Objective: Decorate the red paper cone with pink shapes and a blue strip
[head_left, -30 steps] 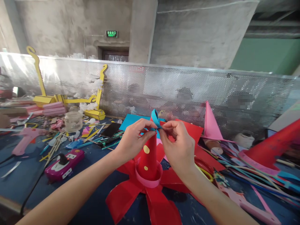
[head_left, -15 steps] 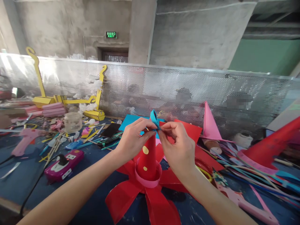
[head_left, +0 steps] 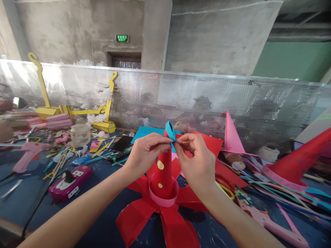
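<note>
Blue paper strip sits at the tip of the red cone in the middle of the frame, a curled loop sticking up above the fingers. Compared with half a second ago, little has shifted: the left hand has dropped slightly, its fingers now lying flatter across the cone's tip, while the right hand stays where it was.

Both hands are pinched closed. The left thumb and forefinger close on the strip's lower end from the left of centre; the right thumb and forefinger pinch it from the right, with the remaining fingers curled in toward the palm. The two sets of fingertips nearly touch each other at the cone's point.

The cone stands upright, dotted yellow, with a pink band round its base and red paper petals spreading out on the blue table in the lower centre.

The very tip of the cone and the strip's lower end are hidden behind the fingers, so how the strip joins the cone cannot be made out. Behind the perforated metal screen across the middle of the frame, other people show only as blurred shapes. At lower left lie a magenta power strip and a pink glue gun.
</note>
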{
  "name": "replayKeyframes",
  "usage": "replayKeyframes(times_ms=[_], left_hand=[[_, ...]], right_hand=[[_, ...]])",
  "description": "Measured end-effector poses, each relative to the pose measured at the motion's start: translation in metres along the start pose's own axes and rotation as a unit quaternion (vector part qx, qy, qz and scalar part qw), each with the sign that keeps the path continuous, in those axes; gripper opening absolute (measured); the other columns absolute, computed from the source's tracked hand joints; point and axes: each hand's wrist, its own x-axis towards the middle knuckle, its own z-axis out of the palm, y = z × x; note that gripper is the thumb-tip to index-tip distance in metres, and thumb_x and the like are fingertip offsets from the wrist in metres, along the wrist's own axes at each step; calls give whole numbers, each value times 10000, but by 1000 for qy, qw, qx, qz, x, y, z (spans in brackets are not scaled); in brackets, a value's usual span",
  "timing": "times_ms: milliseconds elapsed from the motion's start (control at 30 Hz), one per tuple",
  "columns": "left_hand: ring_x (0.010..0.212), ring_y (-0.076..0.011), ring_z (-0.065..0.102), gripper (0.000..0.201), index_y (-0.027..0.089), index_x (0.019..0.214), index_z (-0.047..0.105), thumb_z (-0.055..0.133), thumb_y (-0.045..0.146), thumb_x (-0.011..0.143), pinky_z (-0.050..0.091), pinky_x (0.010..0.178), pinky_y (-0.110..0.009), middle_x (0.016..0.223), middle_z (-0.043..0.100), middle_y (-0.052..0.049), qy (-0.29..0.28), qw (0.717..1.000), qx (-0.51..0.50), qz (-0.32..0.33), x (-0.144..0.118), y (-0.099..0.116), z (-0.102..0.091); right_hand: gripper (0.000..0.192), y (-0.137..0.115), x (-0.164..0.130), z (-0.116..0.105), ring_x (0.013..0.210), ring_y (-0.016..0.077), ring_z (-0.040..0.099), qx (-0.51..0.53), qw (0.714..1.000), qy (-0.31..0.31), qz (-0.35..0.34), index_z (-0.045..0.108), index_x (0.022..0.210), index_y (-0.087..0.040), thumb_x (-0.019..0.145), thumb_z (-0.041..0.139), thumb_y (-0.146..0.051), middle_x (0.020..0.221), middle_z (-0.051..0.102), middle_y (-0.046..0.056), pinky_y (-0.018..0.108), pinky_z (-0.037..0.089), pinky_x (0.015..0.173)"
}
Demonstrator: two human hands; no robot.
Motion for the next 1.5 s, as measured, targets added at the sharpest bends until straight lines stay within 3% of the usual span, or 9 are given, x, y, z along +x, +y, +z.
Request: replayKeyframes(times_ms=[133,333,567,733,967,1167,1500], left_hand=[[752,-149,654,94,221,902,743,685,177,843,564,678,-262,824,711,-19,11,1000,27,5,3,-1,1],[737,-122,667,137,222,901,732,615,150,901,544,705,-240,845,727,-7,-34,995,67,59,4,1,1],[717,-123,672,109,211,899,730,644,146,879,533,675,-230,801,727,4,-15,992,111,58,6,5,1],[690,-119,668,58,212,888,706,691,174,845,548,679,-234,782,728,24,0,996,84,26,7,2,3],[683,-119,629,55,214,821,715,683,193,860,509,656,-239,762,712,13,8,989,132,62,9,5,1],[671,-124,646,41,213,848,715,687,183,849,507,642,-241,759,723,16,25,990,139,28,7,7,3],[697,-125,621,73,208,812,694,658,178,867,494,662,-247,751,688,10,-2,990,132,57,12,4,-1]], right_hand=[[125,-1,0,-1,746,189,735,-3,1000,-5,-4,537,891,-248,834,620,-173,808,716,6,328,586,672],[122,0,0,-3,736,185,736,-8,1000,-8,2,539,876,-248,831,612,-162,782,715,-6,318,580,659],[103,1,-1,-4,732,180,735,-1,1000,-12,-1,554,889,-245,841,615,-177,799,733,2,314,581,660],[102,1,-1,-4,766,194,741,-3,1000,-22,7,552,905,-246,845,607,-184,836,747,18,341,592,685],[123,-2,-1,-5,798,204,745,-5,1000,-27,-3,532,937,-244,843,575,-177,867,738,39,358,601,702],[190,-3,-3,-5,846,210,742,7,999,-46,8,511,992,-243,828,597,-202,921,731,43,366,610,732],[168,0,-5,-3,848,197,740,12,999,-36,5,505,989,-247,863,603,-196,915,719,39,346,607,727]])
